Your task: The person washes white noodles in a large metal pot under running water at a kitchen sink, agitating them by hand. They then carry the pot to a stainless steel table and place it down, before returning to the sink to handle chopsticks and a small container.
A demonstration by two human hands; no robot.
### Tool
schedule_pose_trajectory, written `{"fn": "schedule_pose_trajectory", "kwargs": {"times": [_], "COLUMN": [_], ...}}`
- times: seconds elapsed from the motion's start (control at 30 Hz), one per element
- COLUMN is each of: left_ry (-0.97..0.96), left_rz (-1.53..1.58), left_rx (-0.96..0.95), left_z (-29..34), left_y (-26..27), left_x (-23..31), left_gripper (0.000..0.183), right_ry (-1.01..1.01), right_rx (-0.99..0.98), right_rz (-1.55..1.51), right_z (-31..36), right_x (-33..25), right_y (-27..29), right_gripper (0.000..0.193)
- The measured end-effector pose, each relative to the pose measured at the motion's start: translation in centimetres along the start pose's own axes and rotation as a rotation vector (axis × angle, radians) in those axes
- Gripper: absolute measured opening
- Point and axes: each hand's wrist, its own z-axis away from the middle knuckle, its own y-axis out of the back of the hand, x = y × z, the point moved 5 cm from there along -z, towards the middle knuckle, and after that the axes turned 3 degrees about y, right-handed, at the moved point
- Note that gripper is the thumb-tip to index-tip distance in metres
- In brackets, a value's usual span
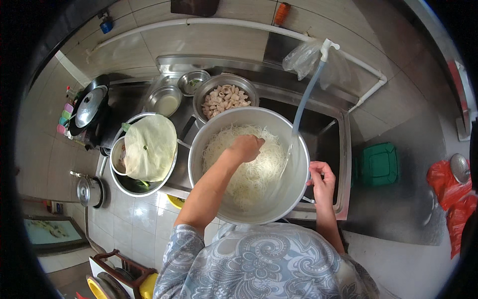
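A large metal basin (300, 172) rests on the sink edge in front of me. Thin white strands (249, 182), like noodles or fine shreds, fill it. My left hand (246, 148) reaches into the basin with its fingers curled closed over the strands; what is inside the fist is hidden. At the basin's right rim my right hand (323, 180) has its fingers bent, with thumb and fingertips against the edge. A pale blue hose (304, 102) hangs from a white tap (326, 49), and water runs from it into the basin's right side.
Behind the basin stand a bowl of pale meat pieces (226, 99) and two smaller metal bowls (164, 101). To the left, a pale round sheet (150, 147) partly covers a bowl. A lidded wok (91, 107) is farther left; a green bin (379, 163) stands right of the sink (343, 164).
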Motion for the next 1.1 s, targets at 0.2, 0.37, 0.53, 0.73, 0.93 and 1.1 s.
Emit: {"fn": "schedule_pose_trajectory", "kwargs": {"times": [0.2, 0.37, 0.53, 0.73, 0.93, 1.1], "left_ry": [-0.065, -0.051, 0.039, -0.096, -0.168, -0.166], "left_rz": [0.033, 0.0, -0.004, 0.272, 0.1, -0.029], "left_rx": [0.05, -0.05, -0.05, 0.431, 0.374, 0.408], "left_z": [0.2, 0.2, 1.0, 1.6, -0.5, -2.5], "left_y": [0.1, -0.5, 0.7, 5.0, 5.9, 5.8], "left_x": [0.3, -0.2, 0.0, 4.4, 8.9, 10.2], "left_gripper": [0.024, 0.027, 0.043, 0.047, 0.042, 0.035], "right_ry": [0.007, -0.011, -0.005, 0.051, 0.137, 0.199], "right_rx": [0.009, -0.015, -0.032, -0.018, -0.001, -0.021], "right_rz": [-0.003, 0.077, 0.116, 0.216, 0.262, 0.241], "right_z": [-0.1, -0.1, -0.1, -0.1, -0.4, -0.4], "right_x": [0.2, 0.3, 0.1, -0.2, -0.6, -0.8], "right_y": [0.0, 0.1, 0.1, 0.4, 0.4, 0.4], "right_gripper": [0.006, 0.006, 0.008, 0.011, 0.014, 0.012]}}
